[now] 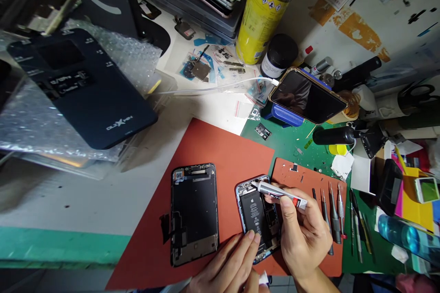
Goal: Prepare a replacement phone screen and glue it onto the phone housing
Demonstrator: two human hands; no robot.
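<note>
An opened smartphone (253,219) lies tilted on the red mat, its black battery and inner parts showing. My left hand (228,263) holds its lower left edge, fingertips pressed on the frame. A bit of white material (263,278) shows beside that hand; whether it is held I cannot tell. Above the phone, my right hand (302,233) is closed around a slim glue tube (280,192). The tube's pointed nozzle is at the phone's top left edge, by the camera area. Left of the phone, a detached screen (195,215) lies with its inner side up.
The red mat (227,146) adjoins a green mat (292,144). Several screwdrivers (333,213) and tweezers (359,229) lie right. Behind stand a propped phone (305,94) with a white cable, a black jar (280,55) and a yellow spray can (263,13). A dark flat device (92,96) sits on bubble wrap.
</note>
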